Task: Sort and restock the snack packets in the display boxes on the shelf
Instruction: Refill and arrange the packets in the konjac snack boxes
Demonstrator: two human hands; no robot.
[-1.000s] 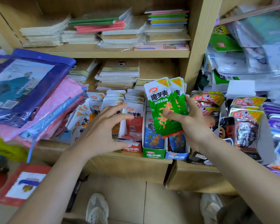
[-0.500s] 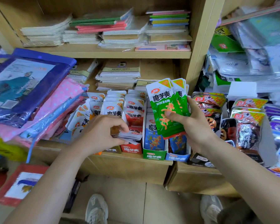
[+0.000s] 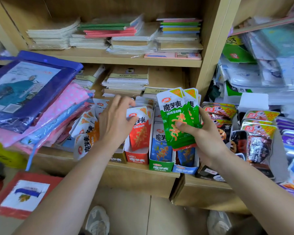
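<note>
Overhead notebook stacks (image 3: 134,39), raincoat packs (image 3: 24,92) beside packets (image 3: 87,126)

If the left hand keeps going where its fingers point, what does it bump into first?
Probably the red snack packet standing in the red display box. The left hand looks almost on its top edge, though depth is hard to judge.

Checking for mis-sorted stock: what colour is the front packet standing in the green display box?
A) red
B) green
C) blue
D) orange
C: a blue packet stands at the front of the green display box, while the green packets are held in the right hand.
</note>
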